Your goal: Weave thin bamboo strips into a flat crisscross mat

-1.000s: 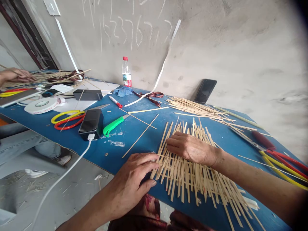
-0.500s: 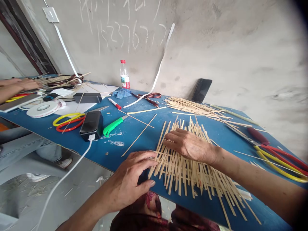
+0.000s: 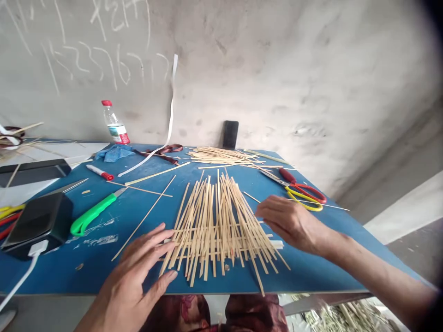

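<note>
A loose mat of thin bamboo strips (image 3: 216, 230) lies fanned out on the blue table in front of me, with a few strips crossing it sideways. My left hand (image 3: 138, 267) has its fingers spread, the fingertips at the left edge of the mat. My right hand (image 3: 290, 226) is at the mat's right edge, its fingers bent and pressed together by the end of a cross strip. Whatever may be between those fingertips is hidden. Under the mat's right side, the end of a white strip (image 3: 277, 245) sticks out.
Red-and-yellow-handled scissors (image 3: 304, 193) lie beyond my right hand. More bamboo strips (image 3: 221, 155) are heaped at the back, before a phone (image 3: 230, 134) leaning on the wall. Leftward are a green-handled knife (image 3: 95, 213), a black box (image 3: 39, 223), a red marker (image 3: 99, 172) and a bottle (image 3: 116, 124).
The view has turned to the right. My right hand has moved off the top of the strips to their right edge. My left hand stays at the left edge, fingers apart.
</note>
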`<state>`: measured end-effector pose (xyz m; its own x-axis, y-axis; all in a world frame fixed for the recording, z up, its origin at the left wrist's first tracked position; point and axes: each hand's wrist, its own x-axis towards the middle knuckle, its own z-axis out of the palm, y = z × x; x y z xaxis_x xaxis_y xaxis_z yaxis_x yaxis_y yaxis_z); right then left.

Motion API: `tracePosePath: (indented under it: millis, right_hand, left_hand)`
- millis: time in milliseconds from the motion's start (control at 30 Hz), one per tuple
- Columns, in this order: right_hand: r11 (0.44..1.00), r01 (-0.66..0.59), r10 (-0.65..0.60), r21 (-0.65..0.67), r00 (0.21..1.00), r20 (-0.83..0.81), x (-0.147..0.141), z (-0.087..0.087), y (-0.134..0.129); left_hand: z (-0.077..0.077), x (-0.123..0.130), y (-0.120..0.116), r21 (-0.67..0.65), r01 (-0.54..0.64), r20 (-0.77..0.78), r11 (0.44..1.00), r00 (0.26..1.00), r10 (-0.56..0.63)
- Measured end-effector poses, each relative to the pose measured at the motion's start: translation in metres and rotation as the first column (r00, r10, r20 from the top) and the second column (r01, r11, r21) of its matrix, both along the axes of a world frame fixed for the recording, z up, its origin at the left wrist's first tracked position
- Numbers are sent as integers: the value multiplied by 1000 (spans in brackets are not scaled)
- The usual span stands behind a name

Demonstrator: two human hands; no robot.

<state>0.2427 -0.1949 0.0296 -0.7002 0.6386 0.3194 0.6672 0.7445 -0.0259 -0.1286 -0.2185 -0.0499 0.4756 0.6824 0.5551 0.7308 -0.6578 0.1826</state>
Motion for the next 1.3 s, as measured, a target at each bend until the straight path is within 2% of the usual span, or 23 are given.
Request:
tracePosePath:
  millis: [33, 133, 233, 333, 433, 533, 667, 867, 1033, 1167, 1300]
  right_hand:
    - [1000, 1, -1, -15, 999, 36, 1, -6, -5]
    - [999, 13, -5, -52, 990, 138, -3, -17, -13]
    - [992, 48, -27, -113, 983, 180, -8, -22, -15]
    - [984, 87, -58, -153, 981, 187, -10, -25, -16]
    - [981, 114, -84, -157, 980, 181, -10, -30, -17]
    - [980, 118, -92, -158, 983, 161, -10, -34, -19]
    - [986, 86, -69, -145, 990, 120, -10, -28, -18]
    - [997, 12, 1, -81, 988, 158, -35, -10, 10]
    - [997, -58, 68, -56, 978, 195, -61, -16, 38]
    - [996, -73, 81, -59, 983, 167, -62, -20, 47]
    - [998, -37, 44, -50, 989, 144, -53, -13, 46]
  left_hand:
    - [4, 11, -2, 70, 11, -21, 997, 1000, -10]
    - [19, 53, -6, 113, 87, -182, 990, 981, -66]
    - [29, 91, 0, 24, 135, -332, 991, 936, -119]
    - [33, 111, 11, -78, 90, -412, 993, 904, -114]
    - [33, 116, 18, -98, 7, -450, 995, 891, -51]
    - [30, 116, 17, -36, -26, -444, 999, 896, 7]
    - [25, 117, 13, 43, -31, -421, 999, 906, 46]
    - [17, 116, 13, 97, -27, -316, 995, 947, 57]
    - [9, 114, 12, 142, -53, -193, 989, 978, 80]
    - [7, 114, 13, 115, -51, -153, 992, 986, 68]
    - [7, 114, 12, 84, -60, -149, 995, 986, 72]
